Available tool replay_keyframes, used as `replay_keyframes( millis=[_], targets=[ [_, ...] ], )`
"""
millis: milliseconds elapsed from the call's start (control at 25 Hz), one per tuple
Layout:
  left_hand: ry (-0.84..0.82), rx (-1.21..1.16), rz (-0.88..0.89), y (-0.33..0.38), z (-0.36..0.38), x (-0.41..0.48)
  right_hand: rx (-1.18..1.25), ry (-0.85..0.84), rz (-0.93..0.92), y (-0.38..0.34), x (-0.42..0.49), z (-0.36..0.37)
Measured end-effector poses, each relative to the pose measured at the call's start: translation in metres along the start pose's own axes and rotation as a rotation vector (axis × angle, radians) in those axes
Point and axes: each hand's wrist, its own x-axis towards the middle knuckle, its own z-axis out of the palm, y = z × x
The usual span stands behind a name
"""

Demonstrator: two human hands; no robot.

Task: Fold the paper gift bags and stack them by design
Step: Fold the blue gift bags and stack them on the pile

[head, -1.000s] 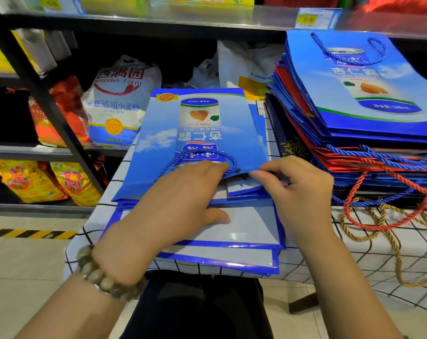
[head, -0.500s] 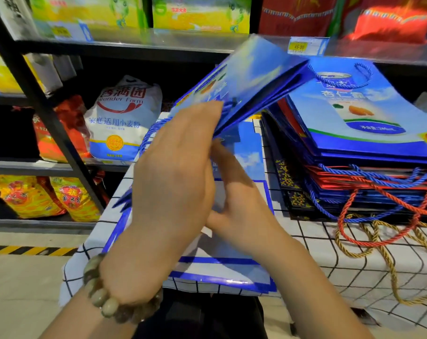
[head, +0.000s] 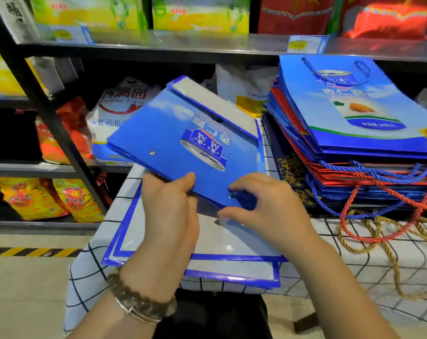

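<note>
Bag (head: 183, 140) lowered, flipped; both hands grip

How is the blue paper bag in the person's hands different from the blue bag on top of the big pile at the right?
The folded blue paper gift bag is held tilted above the table by the left hand and right hand; the top blue gift bag on the tall pile lies untouched. The held one looks smaller, and its cord is bunched under the right hand, while the pile bag's loops openly. Both show a can picture.
</note>
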Motion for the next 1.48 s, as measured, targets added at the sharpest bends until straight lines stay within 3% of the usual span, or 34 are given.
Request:
replay_keyframes(
  millis=[120,280,360,440,520,600,720,880,1000,1160,1280,1360,1480],
  targets=[
    [-0.011,0.108,-0.176,-0.003,-0.011,-0.007,-0.229,-0.021,0.136,-0.002,-0.003,-0.006],
    [-0.170,0.341,-0.320,0.004,-0.012,-0.021,-0.203,0.040,0.229,0.000,0.003,-0.019],
    [-0.311,0.667,-0.311,0.009,-0.014,-0.022,0.217,0.090,0.271,-0.002,0.007,-0.029],
    [-0.495,1.002,-0.186,0.016,-0.014,-0.023,0.707,0.071,0.303,-0.010,0.009,-0.040],
    [-0.618,1.012,-0.119,0.020,-0.011,-0.023,1.021,0.032,0.319,-0.017,0.011,-0.044],
    [-0.716,0.953,-0.182,0.019,-0.006,-0.022,1.248,0.024,0.359,-0.024,0.015,-0.042],
    [-0.854,1.192,-0.041,0.007,-0.002,-0.015,1.512,0.104,0.441,-0.027,0.021,-0.038],
    [-0.850,1.313,0.045,0.001,0.001,-0.007,1.677,0.221,0.463,-0.028,0.028,-0.037],
    [-0.949,1.283,-0.057,0.001,0.007,-0.009,1.698,0.283,0.483,-0.029,0.032,-0.034],
    [-1.028,0.953,-0.575,0.015,0.007,-0.007,1.651,0.344,0.523,-0.019,0.036,-0.029],
    [-1.106,1.189,-0.369,0.014,-0.001,-0.009,1.615,0.354,0.532,-0.014,0.038,-0.029],
    [-0.970,1.236,-0.245,0.013,-0.002,-0.009,1.457,0.306,0.512,-0.010,0.037,-0.029],
    [-0.640,1.062,-0.223,0.022,-0.003,0.005,0.843,0.286,0.429,-0.004,0.027,-0.025]
  ],
)
